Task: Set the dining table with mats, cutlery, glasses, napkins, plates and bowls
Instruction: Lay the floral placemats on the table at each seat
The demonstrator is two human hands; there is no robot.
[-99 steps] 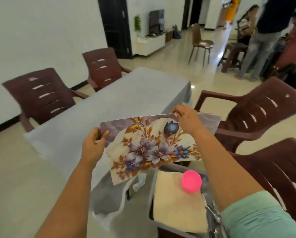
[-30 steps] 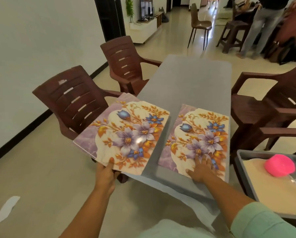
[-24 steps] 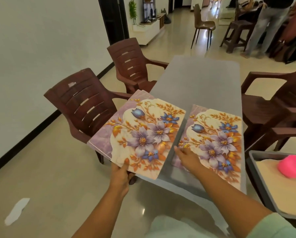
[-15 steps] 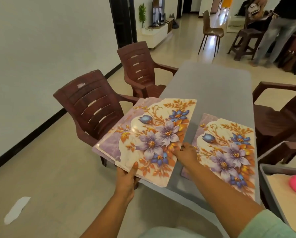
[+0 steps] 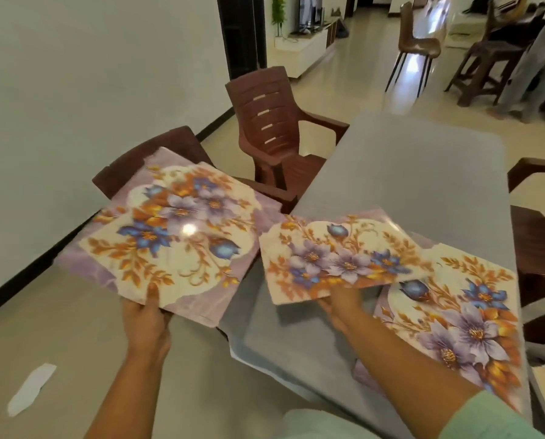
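Mats everywhere: left hand grips a floral stack beside the table, right hand holds one mat above another lying flat

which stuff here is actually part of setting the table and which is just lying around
Part of the job:
- mat stack held by the left hand
- single mat held by the right hand
- mat lying on the table
- grey table

Just lying about:
- white scrap on the floor
- wooden stool
- tan chair in the background
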